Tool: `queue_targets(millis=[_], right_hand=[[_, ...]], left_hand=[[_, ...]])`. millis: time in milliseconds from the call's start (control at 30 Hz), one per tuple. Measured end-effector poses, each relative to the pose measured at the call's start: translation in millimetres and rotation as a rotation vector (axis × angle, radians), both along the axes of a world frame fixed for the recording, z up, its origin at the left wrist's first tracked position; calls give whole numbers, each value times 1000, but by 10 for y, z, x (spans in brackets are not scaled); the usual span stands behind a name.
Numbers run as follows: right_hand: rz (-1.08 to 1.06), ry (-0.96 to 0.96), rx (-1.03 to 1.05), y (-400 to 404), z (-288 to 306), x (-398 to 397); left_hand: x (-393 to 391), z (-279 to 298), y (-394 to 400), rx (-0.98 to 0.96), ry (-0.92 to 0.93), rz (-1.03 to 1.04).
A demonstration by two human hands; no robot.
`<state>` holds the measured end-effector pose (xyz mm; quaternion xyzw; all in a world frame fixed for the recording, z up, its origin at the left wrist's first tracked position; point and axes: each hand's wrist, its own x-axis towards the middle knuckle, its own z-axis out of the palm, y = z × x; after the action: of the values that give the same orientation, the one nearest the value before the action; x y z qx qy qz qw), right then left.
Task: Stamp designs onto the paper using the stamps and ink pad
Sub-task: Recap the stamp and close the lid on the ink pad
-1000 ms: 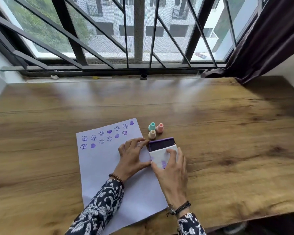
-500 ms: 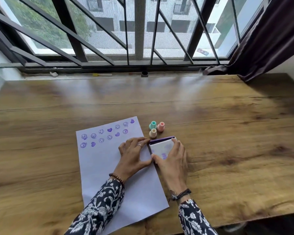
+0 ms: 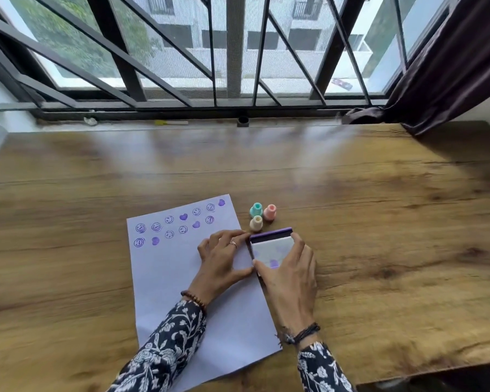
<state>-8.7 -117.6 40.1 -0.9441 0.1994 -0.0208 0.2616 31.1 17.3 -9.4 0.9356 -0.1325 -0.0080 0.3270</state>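
Note:
A white paper (image 3: pixel 178 281) lies on the wooden table (image 3: pixel 379 222), with two rows of purple smiley and heart prints along its far edge. The ink pad (image 3: pixel 272 247), white-lidded with purple hearts and a purple far rim, sits at the paper's right edge. My left hand (image 3: pixel 219 261) pinches its left side between thumb and forefinger. My right hand (image 3: pixel 290 278) spans the lid, thumb at the near corner and fingers on the right side. Just beyond the pad stand three small stamps: teal (image 3: pixel 256 209), pink (image 3: pixel 270 212) and cream (image 3: pixel 256 222).
A barred window (image 3: pixel 232 52) with a sill runs along the table's far edge. A dark curtain (image 3: pixel 450 66) hangs at the far right and touches the table corner. The table's front edge is close to my sleeves.
The ink pad's lid, open a second ago with the dark pad showing, has come down over it under my right hand. My left hand has stayed at the pad's left side.

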Motion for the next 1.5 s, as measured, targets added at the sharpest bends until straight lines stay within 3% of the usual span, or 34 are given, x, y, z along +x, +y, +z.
queue_targets(millis=[267, 800, 1000, 1500], right_hand=[[54, 75, -25, -9, 31, 93], [76, 45, 15, -19, -16, 208], [90, -46, -27, -79, 11, 89], [106, -3, 24, -92, -17, 75]], left_hand=[[2, 33, 7, 1, 28, -9], [-7, 71, 11, -18, 39, -6], [-7, 69, 17, -11, 43, -19], [-18, 88, 22, -23, 48, -21]])
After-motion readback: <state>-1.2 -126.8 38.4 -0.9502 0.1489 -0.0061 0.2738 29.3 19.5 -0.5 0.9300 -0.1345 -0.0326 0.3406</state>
